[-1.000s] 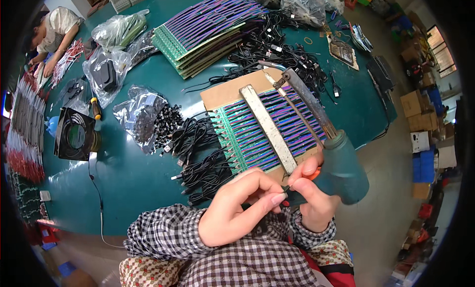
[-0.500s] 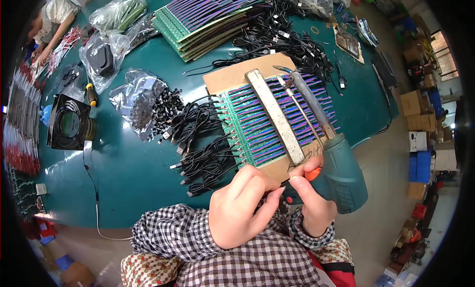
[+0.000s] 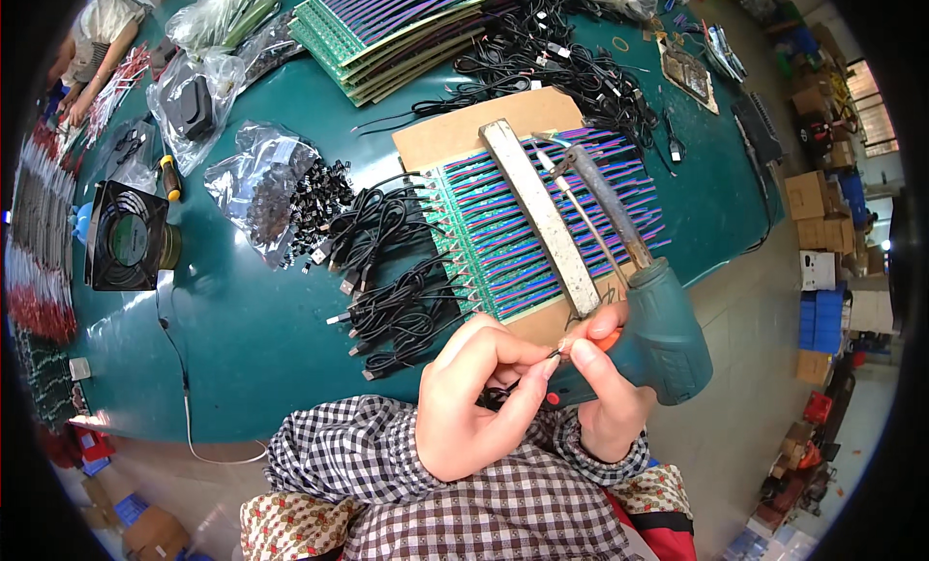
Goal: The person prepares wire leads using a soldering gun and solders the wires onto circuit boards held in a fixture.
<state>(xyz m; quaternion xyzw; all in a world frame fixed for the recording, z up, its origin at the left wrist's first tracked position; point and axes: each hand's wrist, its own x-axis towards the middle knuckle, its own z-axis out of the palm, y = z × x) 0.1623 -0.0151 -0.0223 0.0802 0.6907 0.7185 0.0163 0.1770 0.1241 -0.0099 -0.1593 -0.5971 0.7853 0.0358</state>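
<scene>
In front of my chest, my left hand (image 3: 479, 396) is closed in a pinch on a thin black cable (image 3: 555, 354). Its thumb and forefinger hold the cable close to the end. My right hand (image 3: 612, 392) meets it, thumb and fingers pinched together at the cable's tip; what lies between them is too small to make out. Close by the right hand is a teal heat gun (image 3: 668, 333) with a long metal tube. A thin metal rod (image 3: 588, 217) runs beside that tube, and an orange handle (image 3: 606, 341) shows behind the right fingers.
A metal bar (image 3: 542, 217) lies across a green circuit board panel (image 3: 460, 242) with coloured wires, on cardboard (image 3: 484, 130). Bundled black cables (image 3: 406, 304) adjoin it. Leftward are small black parts (image 3: 319, 203) and a fan (image 3: 126, 237). Stacked panels (image 3: 387, 38) stand behind; another person (image 3: 102, 48) works far left.
Both hands stay pinched together at the cable tip. The left fingers have shifted slightly, and the whole view has tilted a little.
</scene>
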